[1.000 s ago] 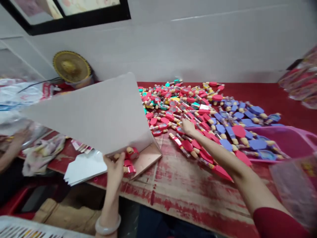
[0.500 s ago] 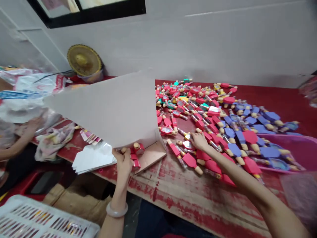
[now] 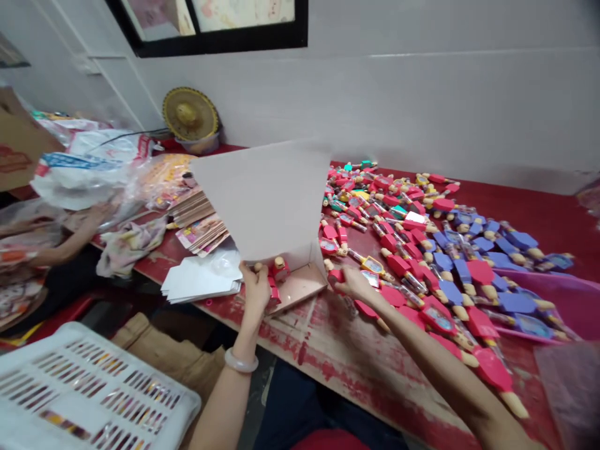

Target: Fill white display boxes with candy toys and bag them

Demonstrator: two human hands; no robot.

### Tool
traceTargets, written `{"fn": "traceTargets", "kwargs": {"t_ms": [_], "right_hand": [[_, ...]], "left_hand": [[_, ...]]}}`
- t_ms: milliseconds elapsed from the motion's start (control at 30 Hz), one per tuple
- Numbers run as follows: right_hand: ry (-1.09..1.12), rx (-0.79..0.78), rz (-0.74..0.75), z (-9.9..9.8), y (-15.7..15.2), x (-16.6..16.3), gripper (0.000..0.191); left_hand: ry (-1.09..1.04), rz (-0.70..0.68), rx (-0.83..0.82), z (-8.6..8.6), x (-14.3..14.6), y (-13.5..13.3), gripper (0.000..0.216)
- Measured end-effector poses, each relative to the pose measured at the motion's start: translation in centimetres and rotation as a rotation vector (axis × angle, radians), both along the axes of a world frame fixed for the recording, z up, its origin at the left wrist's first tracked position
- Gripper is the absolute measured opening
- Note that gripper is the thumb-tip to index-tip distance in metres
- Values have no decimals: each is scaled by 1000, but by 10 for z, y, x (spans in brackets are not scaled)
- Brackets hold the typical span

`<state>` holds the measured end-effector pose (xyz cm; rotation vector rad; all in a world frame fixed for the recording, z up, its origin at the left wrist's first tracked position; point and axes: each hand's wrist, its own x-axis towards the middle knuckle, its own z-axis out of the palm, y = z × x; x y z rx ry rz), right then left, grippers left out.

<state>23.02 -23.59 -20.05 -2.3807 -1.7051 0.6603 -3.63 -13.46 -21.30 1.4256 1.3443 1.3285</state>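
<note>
An open cardboard box (image 3: 302, 287) rests on the table with its tall pale lid (image 3: 262, 200) standing up behind. Inside, at its left end, lie a few red toys (image 3: 280, 270) with tan round tips. My left hand (image 3: 255, 289) is closed over the box's left edge, right beside these toys. Just to the right of the box, my right hand (image 3: 354, 284) pinches a red toy (image 3: 334, 275) with a tan tip; the fingers partly hide it. Behind and beside that hand spreads a heap of similar red toys (image 3: 398, 265), with clear tubes on some.
Purple toys (image 3: 450, 284) lie right, partly in a pink basin (image 3: 569, 290). White cards (image 3: 201, 278), printed cards (image 3: 192, 209) and a cloth (image 3: 134, 244) are left. A white crate (image 3: 185, 400) stands lower left. A co-worker's arm (image 3: 70, 244) reaches among plastic bags at far left.
My right hand has moved left from the heap toward the box, with a red toy in it. My left hand stays at the box's left edge. The view has shifted leftward.
</note>
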Motion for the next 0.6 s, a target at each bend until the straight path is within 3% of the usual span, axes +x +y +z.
{"fn": "traceTargets", "kwargs": {"t_ms": [133, 200, 400, 600], "right_hand": [[411, 387, 97, 27, -14, -16, 27], [540, 486, 202, 31, -12, -36, 25], [399, 350, 352, 20, 26, -77, 10], [-13, 142, 410, 42, 45, -84, 19]], "left_hand": [[-8, 9, -17, 2, 2, -2, 53], [-14, 8, -20, 3, 3, -2, 54], [-17, -41, -16, 7, 2, -4, 50], [-10, -26, -18, 6, 3, -4, 49]]}}
